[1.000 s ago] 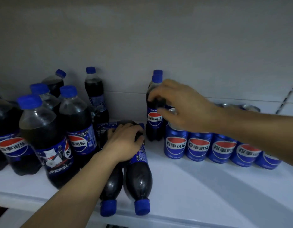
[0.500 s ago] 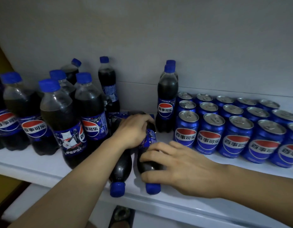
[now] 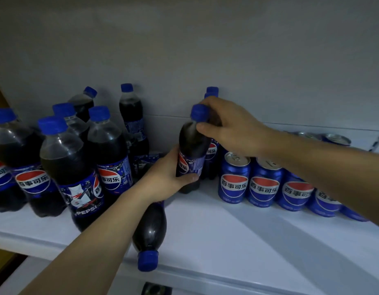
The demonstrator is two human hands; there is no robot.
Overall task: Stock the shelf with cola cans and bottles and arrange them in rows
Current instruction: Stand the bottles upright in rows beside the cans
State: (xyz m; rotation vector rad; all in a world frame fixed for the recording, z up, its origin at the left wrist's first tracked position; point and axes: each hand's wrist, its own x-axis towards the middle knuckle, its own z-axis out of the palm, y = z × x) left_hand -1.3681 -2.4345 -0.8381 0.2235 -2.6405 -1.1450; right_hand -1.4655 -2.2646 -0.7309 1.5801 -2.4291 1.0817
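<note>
A small cola bottle [image 3: 191, 143] with a blue cap stands upright on the white shelf [image 3: 237, 235], just left of the can rows. My right hand [image 3: 233, 129] grips its neck below the cap. My left hand [image 3: 167, 177] wraps round its label and lower body. Behind it stand two more small bottles [image 3: 212, 91], mostly hidden. Another small bottle [image 3: 150, 228] lies on its side with its cap toward the shelf's front edge, under my left forearm. Blue cola cans [image 3: 234, 182] stand in rows to the right.
Several larger cola bottles [image 3: 71, 167] stand crowded at the left of the shelf, with a tall slim one [image 3: 131, 111] near the back wall. Bare shelf surface stretches in front of the cans. A dark object [image 3: 156, 289] shows below the shelf edge.
My right hand lifted one of the two lying bottles and stood it upright in front of the small bottles. My left hand shifted from the lying bottles onto its label.
</note>
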